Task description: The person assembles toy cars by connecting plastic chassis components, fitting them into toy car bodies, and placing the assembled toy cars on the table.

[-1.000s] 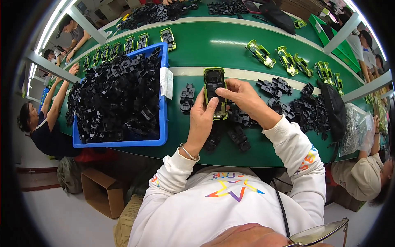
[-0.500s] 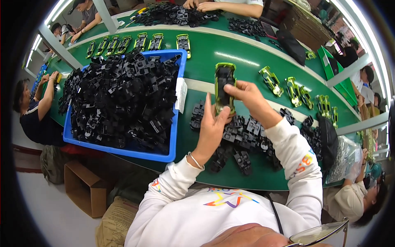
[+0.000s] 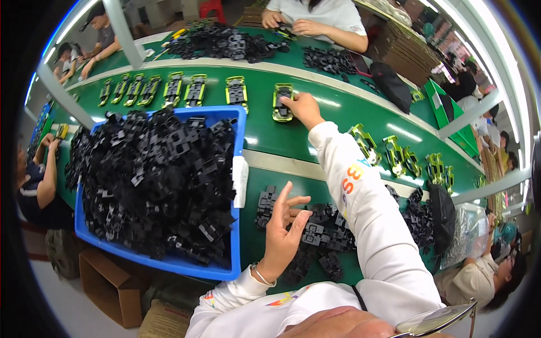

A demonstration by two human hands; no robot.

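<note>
My right hand point(image 3: 306, 110) is stretched out over the green belt, thumb and fingers on the right side of a lime-green toy car body point(image 3: 281, 115) with a black chassis in it. That car body lies on or just above the belt, right of a row of similar green-and-black car bodies point(image 3: 195, 90). My left hand point(image 3: 282, 234) holds nothing; its fingers are apart and curved slightly. Beneath and around it lie loose black plastic chassis parts point(image 3: 313, 234) on the near green table.
A blue bin point(image 3: 239, 217) heaped with black parts point(image 3: 163, 180) stands at left. More lime-green car shells point(image 3: 394, 155) lie on the belt to the right. Across the belt, a co-worker's hands point(image 3: 307, 27) work beside another black pile point(image 3: 225, 42). Metal posts point(image 3: 123, 36) rise near the belt.
My right hand has carried the car body forward and left, onto or over the belt. The left hand has let go of it and come back nearer my body.
</note>
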